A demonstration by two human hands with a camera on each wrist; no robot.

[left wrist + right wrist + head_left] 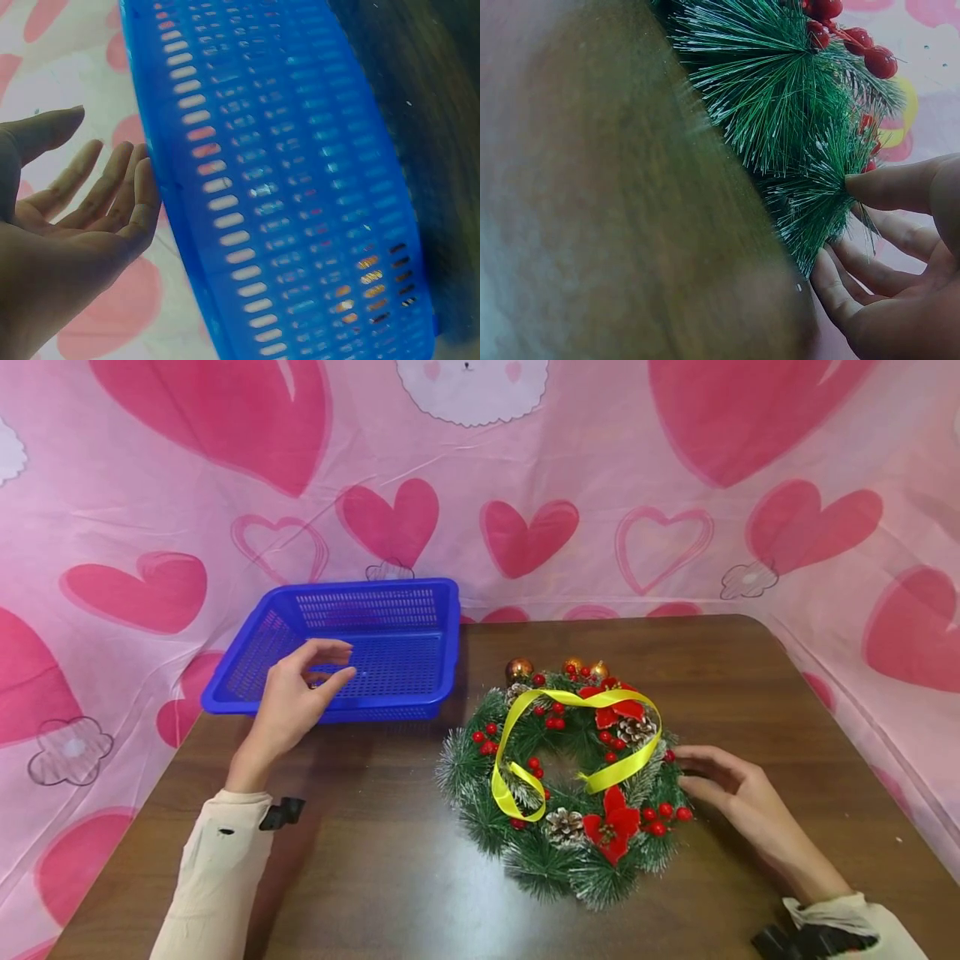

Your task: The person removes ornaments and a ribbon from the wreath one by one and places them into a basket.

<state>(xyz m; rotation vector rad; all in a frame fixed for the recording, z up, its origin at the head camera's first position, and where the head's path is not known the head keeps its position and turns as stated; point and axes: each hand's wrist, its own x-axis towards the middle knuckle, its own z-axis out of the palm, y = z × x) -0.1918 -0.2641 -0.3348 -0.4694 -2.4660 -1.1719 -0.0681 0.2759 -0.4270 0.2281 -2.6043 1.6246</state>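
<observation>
A green Christmas wreath [487,810] with red berries, red flowers, pinecones and frosted needle tips lies on the table. Across its top runs a loose, curling yellow ribbon [620,771]. My right hand [738,793] is at the wreath's right edge; in the right wrist view its thumb and fingers pinch the outer green needles [817,199]. To the left, my left hand [296,697] is raised by the near side of a blue plastic basket [450,652], holding nothing. Its fingers are loosely bent, thumb apart, beside the slotted basket wall [292,180] in the left wrist view.
Shiny orange-gold ornament balls [519,671] sit at the wreath's far edge. The brown wooden table [360,868] ends against a pink cloth [480,460] with hearts, hanging behind and at the sides. The basket stands at the back left.
</observation>
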